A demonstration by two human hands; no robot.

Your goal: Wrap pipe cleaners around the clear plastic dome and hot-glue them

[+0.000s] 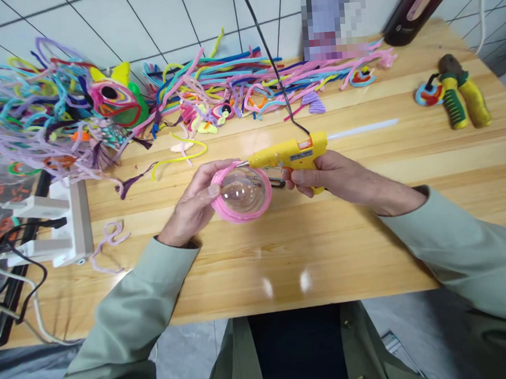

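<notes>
Yellow glue gun (296,153), nozzle pointing left toward pink-wrapped clear ball (242,191).

You can't make out what stands behind the pixelated patch (327,17) at the wall, and the top edge cuts off the dark bottle (417,7) on your right. Your left hand's (195,202) lower fingers are hidden behind the pink ring (242,213), and the lettering on the label of your yellow glue gun (291,154) is too small to read. The left edge crops the pile of pipe cleaners (27,118).
</notes>
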